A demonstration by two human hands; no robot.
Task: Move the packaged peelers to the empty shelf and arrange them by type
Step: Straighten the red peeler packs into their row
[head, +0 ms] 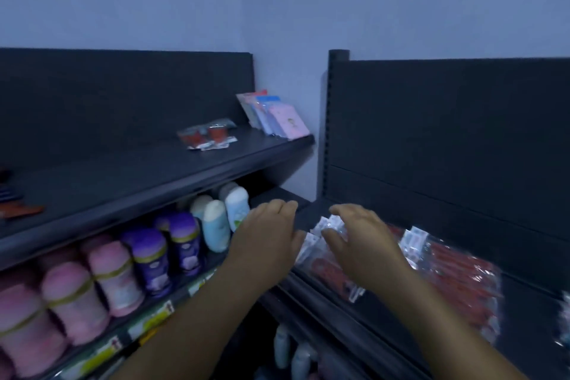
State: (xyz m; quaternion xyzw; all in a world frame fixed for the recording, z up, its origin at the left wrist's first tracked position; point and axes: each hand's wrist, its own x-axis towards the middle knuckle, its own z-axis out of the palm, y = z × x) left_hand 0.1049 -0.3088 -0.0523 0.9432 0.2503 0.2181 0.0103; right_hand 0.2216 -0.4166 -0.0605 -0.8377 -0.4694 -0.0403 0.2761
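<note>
Two piles of red peelers in clear packets lie on the dark right shelf (385, 318). My right hand (361, 244) rests with curved fingers on top of the nearer pile (333, 274), its fingertips on the white card headers. My left hand (268, 234) hovers at that pile's left edge, fingers loosely bent, holding nothing that I can see. The second pile (456, 281) lies further right. On the upper left shelf (154, 170) lie a few packets with red peelers (206, 134). The picture is blurred.
Pink, blue and red card packets (274, 114) lean at the right end of the upper left shelf. Below it stand rows of pink, purple and pale blue bottles (148, 259). Dark items (12, 197) lie at the far left. More bottles (293, 355) stand under the right shelf.
</note>
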